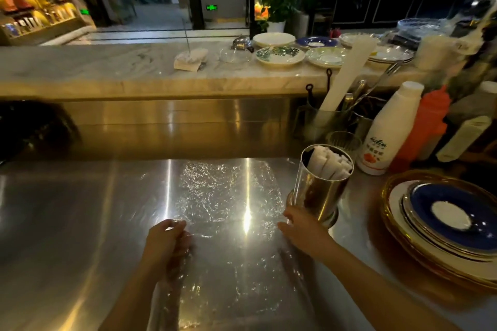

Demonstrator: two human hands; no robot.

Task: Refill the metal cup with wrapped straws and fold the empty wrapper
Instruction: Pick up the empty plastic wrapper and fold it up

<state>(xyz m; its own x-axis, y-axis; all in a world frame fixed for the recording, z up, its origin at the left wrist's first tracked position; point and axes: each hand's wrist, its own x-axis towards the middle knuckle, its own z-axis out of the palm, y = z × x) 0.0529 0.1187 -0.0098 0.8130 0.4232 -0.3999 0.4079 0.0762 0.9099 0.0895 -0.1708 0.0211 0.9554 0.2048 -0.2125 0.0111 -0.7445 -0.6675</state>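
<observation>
A shiny metal cup stands on the steel counter right of centre, filled with white wrapped straws. A clear, crinkled plastic wrapper lies spread flat on the counter in front of me. My left hand pinches the wrapper's left edge, fingers curled on the film. My right hand rests on the wrapper's right edge, just below the cup's base; whether it grips the film I cannot tell.
A stack of plates with a blue one on top sits at the right. Behind the cup stand a white bottle, an orange bottle, a glass and a utensil holder. A marble ledge carries more plates.
</observation>
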